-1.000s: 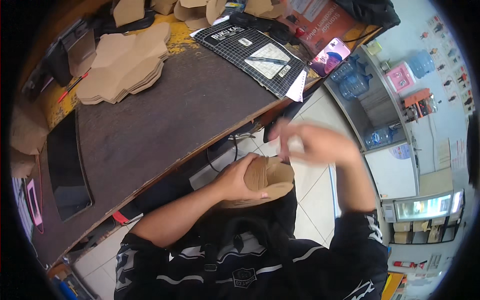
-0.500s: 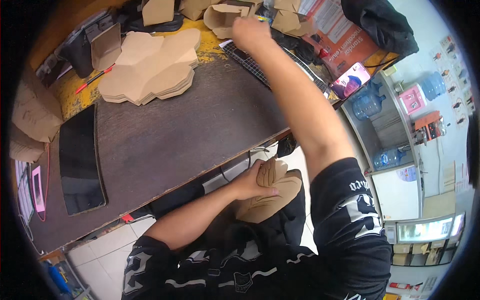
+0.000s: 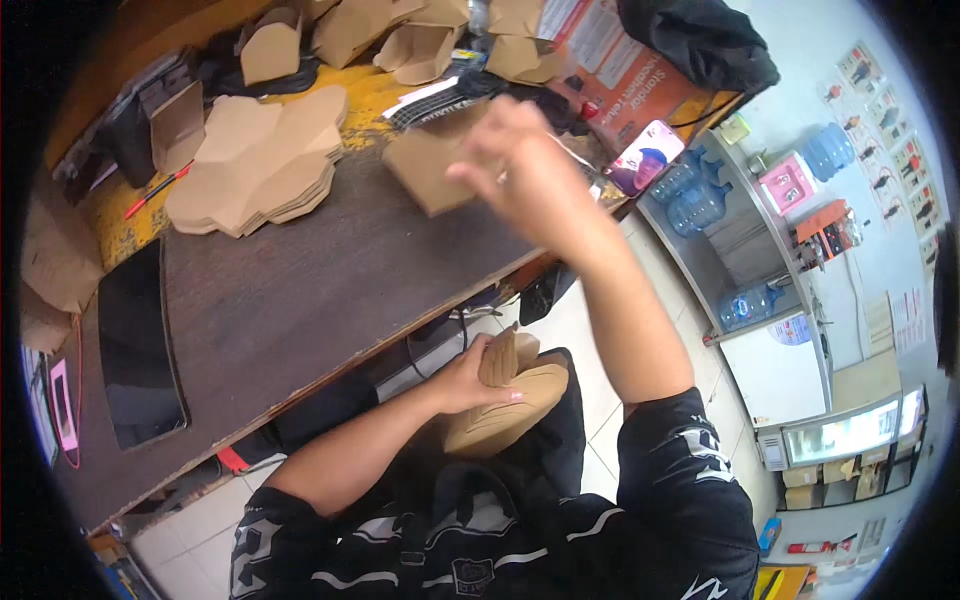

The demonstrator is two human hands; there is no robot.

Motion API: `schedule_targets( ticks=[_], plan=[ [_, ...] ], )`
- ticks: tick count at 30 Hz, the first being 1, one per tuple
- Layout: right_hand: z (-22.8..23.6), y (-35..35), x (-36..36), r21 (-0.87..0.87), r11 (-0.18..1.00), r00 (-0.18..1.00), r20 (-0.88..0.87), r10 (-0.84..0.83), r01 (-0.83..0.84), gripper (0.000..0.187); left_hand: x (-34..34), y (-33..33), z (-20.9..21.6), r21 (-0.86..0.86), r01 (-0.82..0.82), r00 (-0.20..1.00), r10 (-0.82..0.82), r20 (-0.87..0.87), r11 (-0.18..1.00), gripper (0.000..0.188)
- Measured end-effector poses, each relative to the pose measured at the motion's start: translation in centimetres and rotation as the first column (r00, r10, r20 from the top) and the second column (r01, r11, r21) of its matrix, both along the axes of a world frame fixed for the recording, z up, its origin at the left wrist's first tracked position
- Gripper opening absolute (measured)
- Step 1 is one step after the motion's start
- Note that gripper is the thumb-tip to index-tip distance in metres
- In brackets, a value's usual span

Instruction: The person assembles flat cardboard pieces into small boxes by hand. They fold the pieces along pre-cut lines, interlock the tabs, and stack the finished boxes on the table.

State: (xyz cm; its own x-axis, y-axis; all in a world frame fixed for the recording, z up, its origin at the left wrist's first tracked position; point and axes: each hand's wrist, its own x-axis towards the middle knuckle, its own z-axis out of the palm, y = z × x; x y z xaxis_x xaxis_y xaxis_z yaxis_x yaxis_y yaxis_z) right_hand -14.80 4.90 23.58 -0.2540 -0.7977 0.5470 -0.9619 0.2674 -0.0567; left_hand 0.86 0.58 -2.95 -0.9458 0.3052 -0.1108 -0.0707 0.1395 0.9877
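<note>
My left hand point(image 3: 470, 383) grips a stack of brown cardboard food boxes point(image 3: 520, 400), partly folded, above my lap. Its thumb presses along the stack's side. Over the far half of the desk is my right hand point(image 3: 515, 165), its fingers apart and a little blurred. Close to its fingertips, a brown cardboard piece point(image 3: 425, 172) is at the keyboard's near side; I see no finger closed on it. A pile of flat, petal-shaped cardboard blanks point(image 3: 255, 165) lies on the desk to the left.
Several folded cardboard boxes point(image 3: 415, 52) stand along the back. A keyboard point(image 3: 430, 105) lies partly covered, and a lit phone point(image 3: 645, 158) leans at the desk's right end. A black glossy panel point(image 3: 142, 345) and a red pen point(image 3: 158, 190) are at left.
My right hand has drawn back from the boxes at the rear, and its fingers have spread. A cardboard piece now shows over the keyboard's near edge. The left hand still grips its stack.
</note>
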Motion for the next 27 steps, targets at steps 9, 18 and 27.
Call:
schedule_targets(
  ticks=[9,18,27],
  plan=[
    [0.9,-1.6,3.0,0.597,0.802,0.965,0.217,-0.144,-0.015,0.036,0.3,-0.3,-0.4,0.019,-0.043,0.998,0.043,-0.042,0.999,0.116],
    [1.2,7.6,5.7,0.271,0.962,0.959,0.275,-0.064,-0.014,0.024,1.2,-0.6,0.9,-0.011,-0.072,0.995,0.071,-0.066,0.997,0.109],
    [-6.0,23.1,12.8,0.112,0.961,0.644,0.722,-0.252,0.251,0.015,2.3,1.1,2.4,0.028,0.034,0.969,-0.026,-0.245,0.999,0.117]
  ],
)
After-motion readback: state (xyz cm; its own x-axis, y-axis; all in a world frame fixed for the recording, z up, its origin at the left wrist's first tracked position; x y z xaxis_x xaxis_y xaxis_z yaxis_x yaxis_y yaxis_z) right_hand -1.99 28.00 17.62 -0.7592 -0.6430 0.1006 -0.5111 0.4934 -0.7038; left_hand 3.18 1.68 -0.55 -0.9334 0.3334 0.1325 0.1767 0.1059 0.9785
